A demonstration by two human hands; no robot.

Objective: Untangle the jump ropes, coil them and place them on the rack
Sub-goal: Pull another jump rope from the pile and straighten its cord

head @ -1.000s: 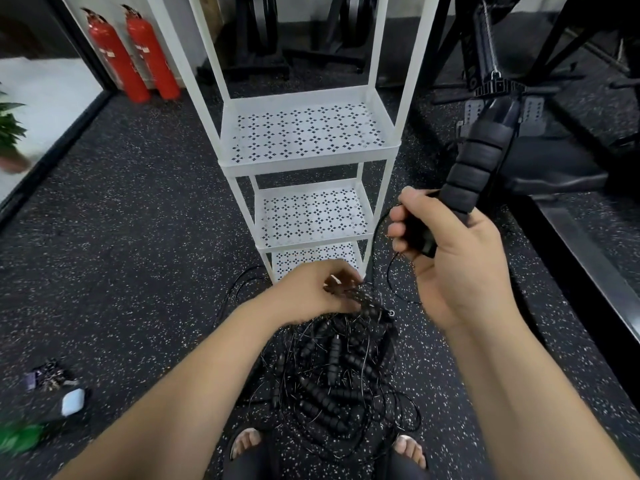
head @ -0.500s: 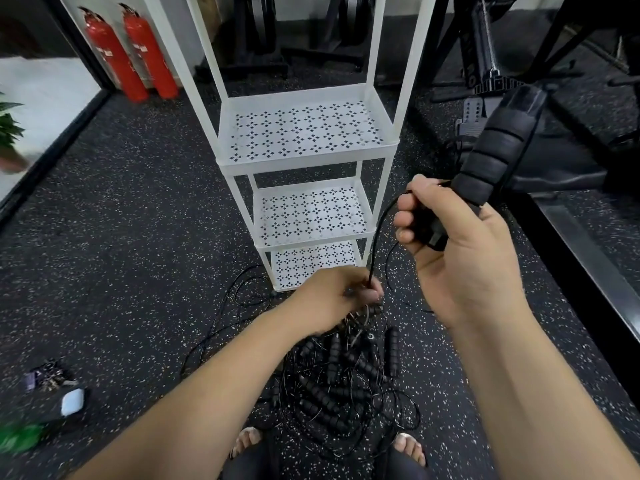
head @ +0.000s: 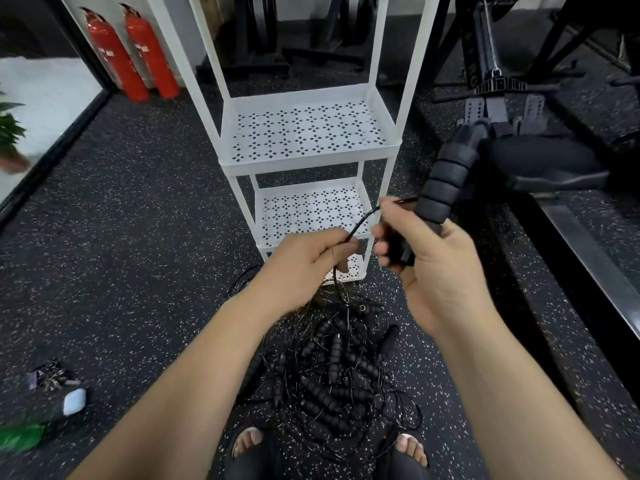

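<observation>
While right hand [head: 433, 261] grips a ribbed foam handle [head: 446, 178], left hand [head: 308, 261] pinches its thin black cord [head: 362, 219].
Fingers curled on both; tangled ropes [head: 332, 375] heaped by perforated white rack [head: 304, 157].

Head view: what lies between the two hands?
A short stretch of black rope, running from the left hand to the handle the right hand grips; head view.
</observation>
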